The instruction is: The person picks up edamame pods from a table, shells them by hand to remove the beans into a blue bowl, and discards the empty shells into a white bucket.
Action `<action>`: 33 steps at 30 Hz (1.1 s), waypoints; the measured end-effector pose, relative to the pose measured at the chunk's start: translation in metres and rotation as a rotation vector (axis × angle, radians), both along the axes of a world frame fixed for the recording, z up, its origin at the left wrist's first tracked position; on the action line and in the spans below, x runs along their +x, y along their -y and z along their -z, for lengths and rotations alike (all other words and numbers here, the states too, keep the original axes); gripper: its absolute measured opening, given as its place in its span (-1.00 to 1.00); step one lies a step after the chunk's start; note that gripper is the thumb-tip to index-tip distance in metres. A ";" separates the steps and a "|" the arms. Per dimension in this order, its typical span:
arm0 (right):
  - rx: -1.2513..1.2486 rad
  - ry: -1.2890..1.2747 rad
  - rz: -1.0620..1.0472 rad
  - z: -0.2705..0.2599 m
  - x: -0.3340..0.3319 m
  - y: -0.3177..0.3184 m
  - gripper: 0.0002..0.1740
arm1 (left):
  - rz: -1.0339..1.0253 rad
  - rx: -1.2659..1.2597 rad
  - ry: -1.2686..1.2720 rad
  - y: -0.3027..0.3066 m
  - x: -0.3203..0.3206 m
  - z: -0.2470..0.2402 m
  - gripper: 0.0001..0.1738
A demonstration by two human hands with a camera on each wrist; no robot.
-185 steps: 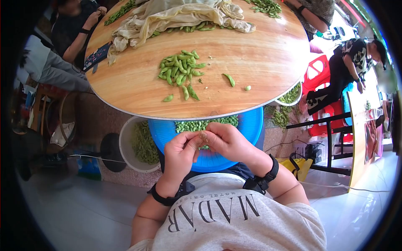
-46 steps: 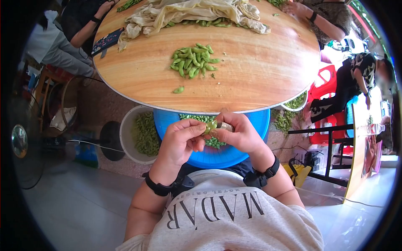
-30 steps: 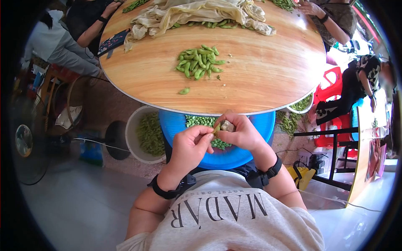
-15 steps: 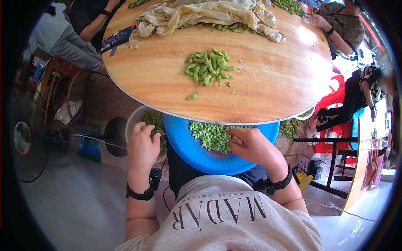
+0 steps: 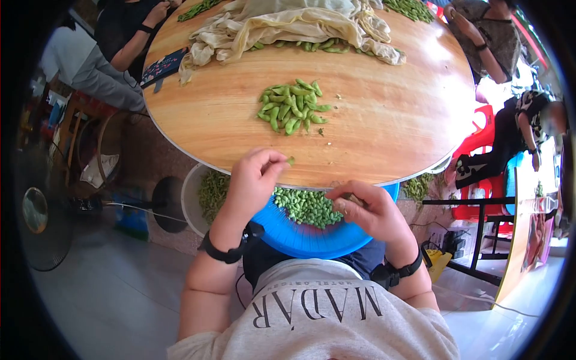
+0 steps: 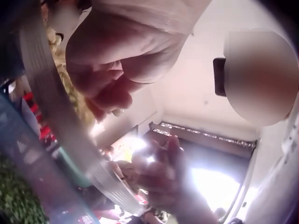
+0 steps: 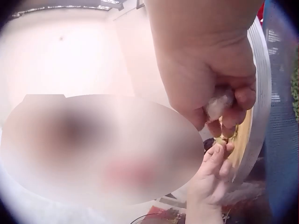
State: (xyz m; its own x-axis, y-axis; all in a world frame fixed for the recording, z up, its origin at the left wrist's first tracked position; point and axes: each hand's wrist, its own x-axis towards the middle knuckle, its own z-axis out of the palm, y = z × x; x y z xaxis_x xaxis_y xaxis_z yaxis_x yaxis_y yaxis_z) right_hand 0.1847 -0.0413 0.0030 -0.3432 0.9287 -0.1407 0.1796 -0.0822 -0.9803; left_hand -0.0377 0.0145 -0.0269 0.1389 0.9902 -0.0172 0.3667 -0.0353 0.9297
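In the head view my left hand (image 5: 251, 183) pinches a single green soybean pod (image 5: 291, 161) between thumb and index finger, over the table's near edge. My right hand (image 5: 377, 211) hovers over the right of a blue basket (image 5: 287, 239), fingers loosely curled and thumb a little apart from the index finger. A whitish wrap (image 7: 218, 106) shows among its digits in the right wrist view. Shelled green beans (image 5: 309, 209) cover part of the basket's floor. Beyond my hands, a heap of soybean pods (image 5: 291, 107) lies on the round wooden table (image 5: 222, 123).
A pale cloth (image 5: 288, 30) covers more pods at the table's far side, beside a dark patterned item (image 5: 165, 66). A light basin (image 5: 191, 195) of pods stands on the floor at left, near a fan (image 5: 42, 219). Other people sit around the table.
Both hands worked together at a pod, then separated. My left hand swung out left, then came up to the table and picked up the lone pod. My right hand drew back right over the basket.
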 end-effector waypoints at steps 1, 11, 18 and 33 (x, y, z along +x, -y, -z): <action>-0.051 -0.049 0.008 -0.001 -0.002 -0.001 -0.77 | 0.015 -0.200 0.189 0.011 0.005 -0.005 -0.90; 0.064 0.095 -0.040 -0.002 0.009 -0.013 -0.75 | -0.048 -0.107 -0.618 0.053 -0.088 -0.034 -0.83; 0.592 0.605 0.157 0.015 -0.045 -0.117 -0.75 | -0.262 0.138 -0.454 0.035 -0.067 -0.044 -0.73; 0.549 0.358 -0.273 -0.039 -0.009 -0.074 -0.86 | 0.425 0.323 -0.141 -0.010 0.007 -0.043 -0.76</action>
State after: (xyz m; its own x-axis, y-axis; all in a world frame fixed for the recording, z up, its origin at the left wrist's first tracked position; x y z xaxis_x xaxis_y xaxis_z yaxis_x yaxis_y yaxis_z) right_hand 0.1762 0.0326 0.0416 -0.5938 0.7853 0.1754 0.4422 0.5006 -0.7442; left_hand -0.0307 0.0241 0.0161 0.5456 0.8057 0.2304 0.3787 -0.4823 0.7899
